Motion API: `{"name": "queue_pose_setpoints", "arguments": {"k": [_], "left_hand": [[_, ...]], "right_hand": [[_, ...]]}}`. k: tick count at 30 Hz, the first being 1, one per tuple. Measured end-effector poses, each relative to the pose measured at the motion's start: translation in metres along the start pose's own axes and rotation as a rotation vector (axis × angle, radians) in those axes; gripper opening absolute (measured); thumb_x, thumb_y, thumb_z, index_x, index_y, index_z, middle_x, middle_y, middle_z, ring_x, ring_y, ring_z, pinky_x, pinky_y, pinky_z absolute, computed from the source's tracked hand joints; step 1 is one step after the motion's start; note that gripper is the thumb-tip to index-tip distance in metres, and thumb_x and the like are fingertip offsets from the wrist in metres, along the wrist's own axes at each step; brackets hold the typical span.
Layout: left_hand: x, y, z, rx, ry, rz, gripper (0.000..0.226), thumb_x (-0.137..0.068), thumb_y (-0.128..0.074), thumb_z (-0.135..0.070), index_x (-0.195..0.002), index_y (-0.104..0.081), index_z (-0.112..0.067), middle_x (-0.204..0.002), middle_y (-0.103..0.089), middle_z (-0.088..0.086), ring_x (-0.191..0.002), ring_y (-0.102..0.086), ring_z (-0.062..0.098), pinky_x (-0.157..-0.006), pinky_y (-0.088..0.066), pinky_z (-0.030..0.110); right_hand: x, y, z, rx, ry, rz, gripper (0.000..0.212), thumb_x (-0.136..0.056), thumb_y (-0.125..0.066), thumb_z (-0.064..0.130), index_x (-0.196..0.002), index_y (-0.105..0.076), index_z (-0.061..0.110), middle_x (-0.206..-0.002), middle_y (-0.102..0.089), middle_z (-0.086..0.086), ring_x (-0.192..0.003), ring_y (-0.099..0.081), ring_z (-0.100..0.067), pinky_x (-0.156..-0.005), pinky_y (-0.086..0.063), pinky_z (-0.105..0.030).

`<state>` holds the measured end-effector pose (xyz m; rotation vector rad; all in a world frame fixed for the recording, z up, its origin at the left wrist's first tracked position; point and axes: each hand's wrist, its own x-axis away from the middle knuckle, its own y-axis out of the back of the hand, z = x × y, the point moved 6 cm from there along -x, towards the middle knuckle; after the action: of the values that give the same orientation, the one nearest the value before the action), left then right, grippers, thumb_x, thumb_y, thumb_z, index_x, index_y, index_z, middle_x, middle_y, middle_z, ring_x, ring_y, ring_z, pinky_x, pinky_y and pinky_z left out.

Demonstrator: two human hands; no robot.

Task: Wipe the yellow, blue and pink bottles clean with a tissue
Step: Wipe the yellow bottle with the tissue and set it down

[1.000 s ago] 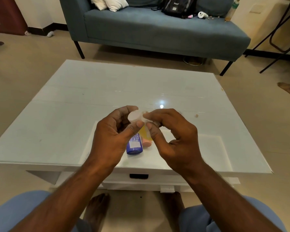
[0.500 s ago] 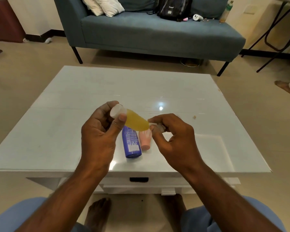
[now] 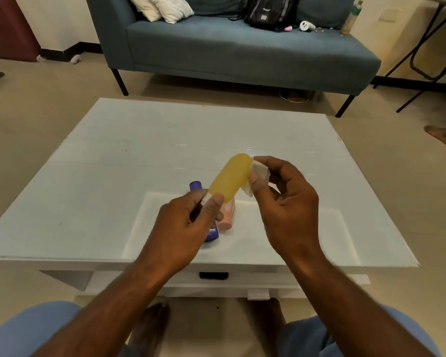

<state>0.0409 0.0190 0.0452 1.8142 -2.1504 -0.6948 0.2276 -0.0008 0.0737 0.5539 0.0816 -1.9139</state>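
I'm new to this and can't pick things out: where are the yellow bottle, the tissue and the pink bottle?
yellow bottle [image 3: 229, 179]: head view, middle of its body.
tissue [image 3: 258, 171]: head view, the crumpled white fold.
pink bottle [image 3: 227, 215]: head view, its visible lower body.

Left hand [image 3: 184, 222] grips the yellow bottle [image 3: 229, 182] by its cap end, tilted up toward the frame's center. Right hand [image 3: 283, 199] presses a crumpled tissue [image 3: 258, 176] against its side. The blue bottle [image 3: 211, 234] and pink bottle [image 3: 226, 215] lie side by side on the white desk [image 3: 113, 163] underneath.
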Motion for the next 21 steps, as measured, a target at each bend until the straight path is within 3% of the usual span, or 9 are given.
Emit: {"name": "queue_pose_setpoints", "arguments": {"k": [5,7,9,11,13,15,18,21], "left_hand": [[0.000,-0.006,0.007,0.206,0.255,0.029,0.057,-0.082,-0.031,-0.065,-0.069,-0.061,-0.019,-0.067,-0.065,0.008,-0.064,-0.065,0.015,-0.069,-0.053,0.024],[0.001,-0.014,0.011,0.378,0.328,0.172,0.067,-0.075,-0.037,-0.074,-0.072,-0.062,-0.013,-0.064,-0.063,0.009,-0.064,-0.064,0.023,-0.079,-0.058,0.038],[0.007,-0.025,0.006,0.552,0.365,0.275,0.067,-0.076,-0.040,-0.073,-0.079,-0.063,-0.010,-0.062,-0.060,0.007,-0.062,-0.063,0.024,-0.075,-0.059,0.040],[0.012,-0.028,0.001,0.722,0.445,0.265,0.060,-0.087,-0.038,-0.062,-0.086,-0.063,-0.008,-0.058,-0.054,0.006,-0.057,-0.057,0.021,-0.067,-0.056,0.035],[0.011,-0.024,0.000,0.855,0.499,0.216,0.059,-0.096,-0.035,-0.057,-0.093,-0.063,-0.005,-0.056,-0.045,0.004,-0.056,-0.049,0.019,-0.071,-0.051,0.038],[0.010,-0.020,0.001,0.871,0.518,0.224,0.059,-0.097,-0.035,-0.057,-0.096,-0.062,-0.005,-0.058,-0.041,0.004,-0.056,-0.048,0.018,-0.072,-0.050,0.039],[0.014,-0.024,-0.002,0.889,0.567,0.289,0.059,-0.095,-0.036,-0.058,-0.092,-0.059,-0.004,-0.056,-0.045,0.004,-0.055,-0.050,0.018,-0.066,-0.053,0.035],[0.015,-0.026,-0.003,0.948,0.566,0.293,0.061,-0.095,-0.037,-0.058,-0.098,-0.061,-0.003,-0.057,-0.044,0.003,-0.057,-0.051,0.018,-0.072,-0.053,0.039]], "right_hand": [[0.016,-0.022,0.015,0.194,0.292,0.217,0.026,-0.093,-0.074,0.004,-0.118,-0.075,0.010,-0.117,-0.072,0.001,-0.110,-0.068,-0.010,-0.091,-0.059,-0.025],[0.006,-0.014,0.011,0.170,0.260,0.136,0.024,-0.093,-0.074,0.003,-0.116,-0.076,0.010,-0.115,-0.073,0.002,-0.108,-0.069,-0.010,-0.090,-0.060,-0.026],[-0.004,-0.003,0.004,0.112,0.184,0.041,0.022,-0.093,-0.075,0.004,-0.115,-0.076,0.010,-0.111,-0.073,0.001,-0.105,-0.070,-0.010,-0.087,-0.062,-0.029],[0.003,-0.009,0.009,0.119,0.214,0.096,0.024,-0.092,-0.074,0.000,-0.114,-0.076,0.009,-0.111,-0.072,-0.001,-0.105,-0.070,-0.013,-0.086,-0.061,-0.030],[0.022,-0.024,0.020,0.153,0.316,0.213,0.028,-0.089,-0.074,-0.004,-0.114,-0.077,0.008,-0.113,-0.071,-0.002,-0.108,-0.069,-0.014,-0.089,-0.058,-0.029],[0.025,-0.027,0.021,0.173,0.350,0.232,0.028,-0.089,-0.074,-0.004,-0.115,-0.077,0.008,-0.114,-0.072,-0.001,-0.109,-0.068,-0.012,-0.091,-0.057,-0.027],[0.003,-0.011,0.004,0.135,0.201,0.091,0.025,-0.093,-0.073,-0.001,-0.115,-0.078,0.011,-0.113,-0.073,0.000,-0.106,-0.071,-0.012,-0.086,-0.061,-0.031],[0.014,-0.018,0.011,0.148,0.235,0.149,0.027,-0.091,-0.073,-0.002,-0.116,-0.077,0.010,-0.114,-0.071,-0.001,-0.107,-0.070,-0.013,-0.087,-0.060,-0.031]]}}
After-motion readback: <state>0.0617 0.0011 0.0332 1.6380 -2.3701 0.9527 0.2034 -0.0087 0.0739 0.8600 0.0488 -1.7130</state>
